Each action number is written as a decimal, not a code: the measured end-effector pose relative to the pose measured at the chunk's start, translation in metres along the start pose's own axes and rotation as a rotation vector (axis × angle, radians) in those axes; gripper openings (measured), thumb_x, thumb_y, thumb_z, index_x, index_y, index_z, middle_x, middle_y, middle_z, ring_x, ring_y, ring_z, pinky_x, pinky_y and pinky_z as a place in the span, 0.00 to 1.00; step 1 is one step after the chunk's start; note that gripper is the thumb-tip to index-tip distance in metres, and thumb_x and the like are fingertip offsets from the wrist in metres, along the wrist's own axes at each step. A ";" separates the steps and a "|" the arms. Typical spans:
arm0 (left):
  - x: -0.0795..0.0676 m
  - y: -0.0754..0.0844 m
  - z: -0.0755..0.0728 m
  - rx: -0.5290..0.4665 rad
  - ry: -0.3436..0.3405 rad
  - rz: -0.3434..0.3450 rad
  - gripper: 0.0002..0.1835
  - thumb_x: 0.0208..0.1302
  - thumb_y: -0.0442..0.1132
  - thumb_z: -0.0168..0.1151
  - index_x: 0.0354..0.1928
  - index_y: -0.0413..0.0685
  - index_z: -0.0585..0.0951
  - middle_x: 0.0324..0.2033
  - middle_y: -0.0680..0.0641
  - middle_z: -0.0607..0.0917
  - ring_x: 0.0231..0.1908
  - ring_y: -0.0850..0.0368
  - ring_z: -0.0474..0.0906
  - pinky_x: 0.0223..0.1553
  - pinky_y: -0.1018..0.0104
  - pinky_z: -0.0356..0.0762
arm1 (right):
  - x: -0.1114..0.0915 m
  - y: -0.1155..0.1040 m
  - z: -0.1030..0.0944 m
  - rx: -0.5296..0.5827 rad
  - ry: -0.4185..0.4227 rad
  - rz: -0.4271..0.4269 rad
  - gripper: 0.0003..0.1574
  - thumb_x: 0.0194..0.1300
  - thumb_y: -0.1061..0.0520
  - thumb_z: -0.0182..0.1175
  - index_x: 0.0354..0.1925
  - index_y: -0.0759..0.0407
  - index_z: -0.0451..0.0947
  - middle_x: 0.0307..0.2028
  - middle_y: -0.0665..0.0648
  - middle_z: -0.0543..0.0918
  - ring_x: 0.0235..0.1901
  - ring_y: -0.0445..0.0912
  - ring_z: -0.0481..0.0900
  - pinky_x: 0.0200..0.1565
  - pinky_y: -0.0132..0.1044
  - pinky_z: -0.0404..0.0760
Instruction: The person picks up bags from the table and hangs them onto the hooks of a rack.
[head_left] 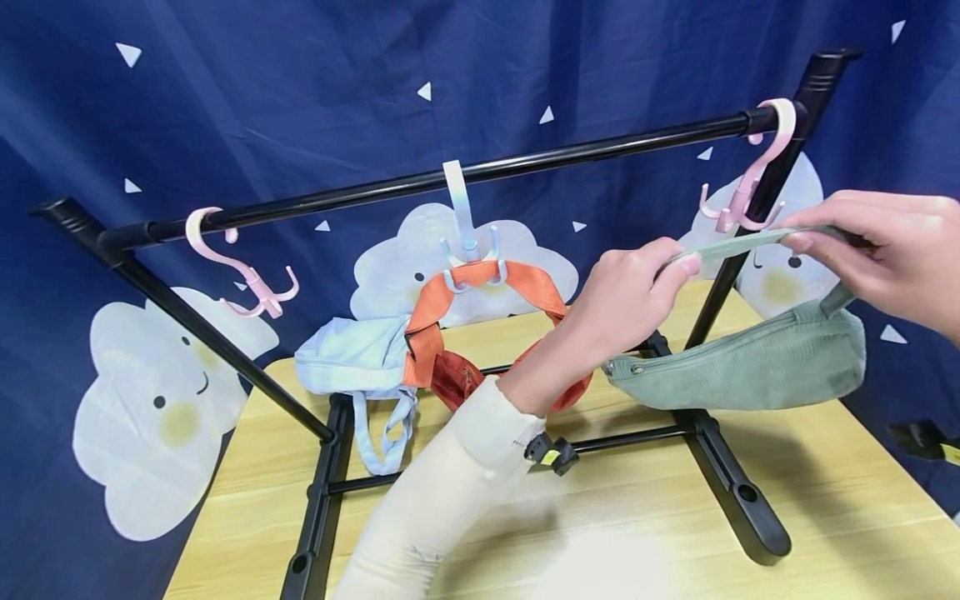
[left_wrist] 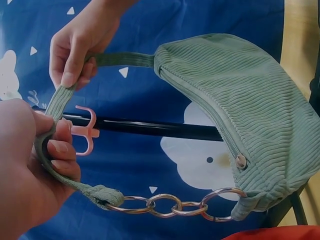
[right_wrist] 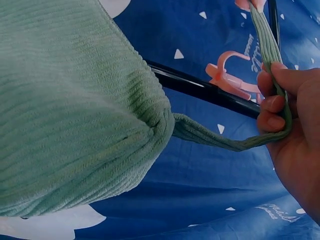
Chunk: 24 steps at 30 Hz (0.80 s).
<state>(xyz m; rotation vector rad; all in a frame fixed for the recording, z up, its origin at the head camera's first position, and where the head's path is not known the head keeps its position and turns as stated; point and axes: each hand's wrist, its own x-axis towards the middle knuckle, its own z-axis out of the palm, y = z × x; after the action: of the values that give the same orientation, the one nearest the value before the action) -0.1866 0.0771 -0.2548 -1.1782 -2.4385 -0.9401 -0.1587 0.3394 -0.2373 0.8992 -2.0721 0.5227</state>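
A green corduroy handbag hangs below both hands by its strap. My left hand pinches one part of this strap; in the left wrist view a gold chain joins the strap to the bag near the zipper pull. My right hand grips the strap farther right, and the stretch between the hands is taut. Just behind the strap, a pink hook hangs at the right end of the black bar. The strap is apart from the hook's prongs in the head view.
An orange-red bag hangs by its strap from a blue hook mid-bar. Beside it is a light blue bag. Another pink hook hangs at the left. The black rack's feet stand on a wooden table.
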 end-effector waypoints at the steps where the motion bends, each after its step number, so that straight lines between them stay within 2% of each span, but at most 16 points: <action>1: 0.002 0.000 0.000 0.011 0.002 0.000 0.13 0.82 0.45 0.50 0.37 0.49 0.78 0.21 0.55 0.68 0.22 0.63 0.66 0.28 0.76 0.62 | 0.000 0.001 -0.001 -0.003 -0.002 -0.002 0.45 0.75 0.30 0.51 0.36 0.72 0.86 0.31 0.28 0.70 0.23 0.25 0.57 0.28 0.19 0.53; 5: 0.007 0.003 -0.003 0.068 -0.005 -0.012 0.14 0.82 0.46 0.49 0.43 0.49 0.81 0.23 0.55 0.69 0.24 0.62 0.68 0.31 0.76 0.63 | 0.002 0.004 -0.002 -0.006 0.017 -0.014 0.45 0.76 0.31 0.50 0.38 0.74 0.86 0.37 0.22 0.69 0.25 0.23 0.58 0.30 0.17 0.54; 9: 0.011 0.006 -0.007 0.067 -0.038 -0.046 0.15 0.84 0.48 0.47 0.46 0.50 0.81 0.24 0.55 0.70 0.25 0.62 0.68 0.31 0.74 0.63 | 0.004 0.005 -0.003 -0.016 0.023 -0.007 0.46 0.76 0.32 0.50 0.40 0.75 0.86 0.39 0.19 0.68 0.27 0.23 0.58 0.31 0.17 0.55; 17: 0.018 0.013 -0.014 0.065 -0.050 -0.054 0.15 0.83 0.48 0.47 0.47 0.50 0.80 0.24 0.54 0.69 0.24 0.61 0.67 0.29 0.73 0.62 | 0.007 0.007 -0.007 -0.049 0.029 0.006 0.45 0.77 0.34 0.48 0.43 0.76 0.85 0.40 0.19 0.67 0.29 0.22 0.58 0.32 0.17 0.55; 21: 0.022 0.015 -0.016 0.081 -0.054 -0.063 0.15 0.83 0.48 0.47 0.52 0.50 0.81 0.25 0.53 0.69 0.24 0.60 0.67 0.28 0.72 0.63 | 0.007 0.008 -0.008 -0.086 0.040 0.018 0.45 0.78 0.34 0.46 0.44 0.76 0.85 0.40 0.24 0.67 0.31 0.21 0.58 0.34 0.16 0.56; 24: 0.024 0.015 -0.017 0.113 -0.052 -0.063 0.16 0.84 0.49 0.46 0.55 0.50 0.81 0.26 0.53 0.70 0.25 0.60 0.69 0.29 0.73 0.64 | 0.008 0.009 -0.007 -0.116 0.055 0.010 0.46 0.79 0.34 0.46 0.45 0.77 0.84 0.34 0.37 0.73 0.32 0.21 0.57 0.36 0.15 0.55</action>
<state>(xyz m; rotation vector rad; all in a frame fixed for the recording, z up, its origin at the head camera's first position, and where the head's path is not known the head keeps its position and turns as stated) -0.1912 0.0873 -0.2238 -1.1074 -2.5467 -0.7865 -0.1655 0.3460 -0.2272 0.7982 -2.0364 0.4229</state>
